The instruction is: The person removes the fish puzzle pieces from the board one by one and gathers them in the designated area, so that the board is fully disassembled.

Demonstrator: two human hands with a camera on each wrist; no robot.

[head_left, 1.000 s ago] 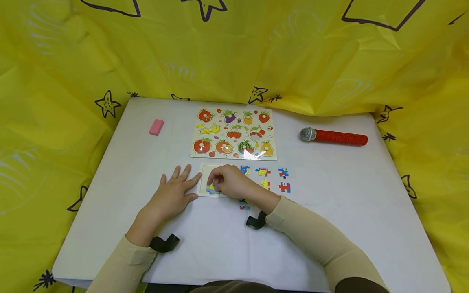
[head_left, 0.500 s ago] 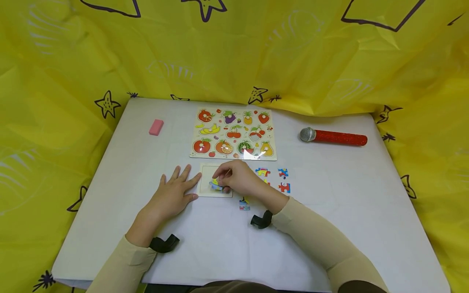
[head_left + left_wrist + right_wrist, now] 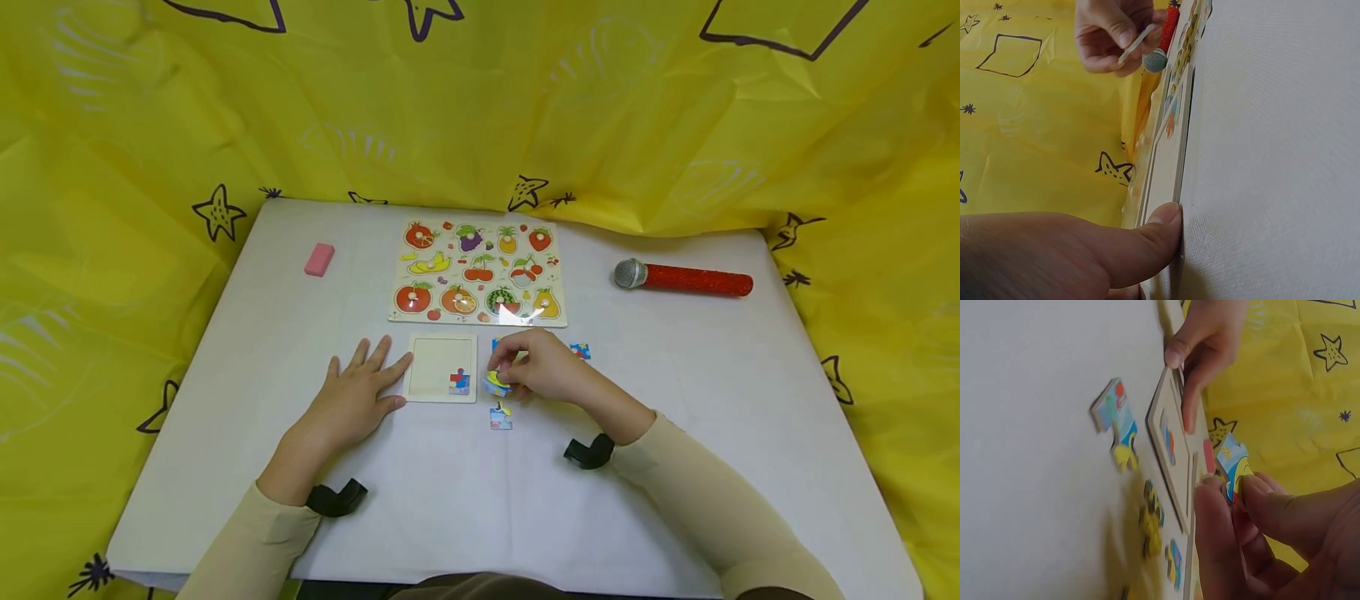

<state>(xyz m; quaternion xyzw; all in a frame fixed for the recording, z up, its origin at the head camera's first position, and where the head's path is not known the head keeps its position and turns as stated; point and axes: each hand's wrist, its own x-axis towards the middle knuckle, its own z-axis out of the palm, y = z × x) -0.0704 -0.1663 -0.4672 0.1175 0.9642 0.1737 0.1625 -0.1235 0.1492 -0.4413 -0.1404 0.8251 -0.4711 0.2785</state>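
A small square wooden puzzle tray (image 3: 431,360) lies in front of me. One jigsaw piece (image 3: 460,382) with red and blue print sits in its lower right corner. My left hand (image 3: 354,396) rests flat with fingers spread, its thumb and index fingertip touching the tray's left edge. Just right of the tray, my right hand (image 3: 546,364) pinches a yellow and blue jigsaw piece (image 3: 1232,464) between thumb and fingers, raised off the table in the left wrist view. Loose pieces lie below and around this hand, among them a pale blue one (image 3: 501,417); others are partly hidden under it.
Behind the tray lies a fruit peg puzzle board (image 3: 480,271). A pink block (image 3: 319,260) is at the back left, and a red microphone (image 3: 684,279) at the back right. Yellow cloth (image 3: 480,108) hangs around the white table (image 3: 750,433).
My right hand has moved right, from over the tray to beside it, carrying the yellow and blue jigsaw piece. The piece in the tray's corner is now uncovered. My left hand stays put.
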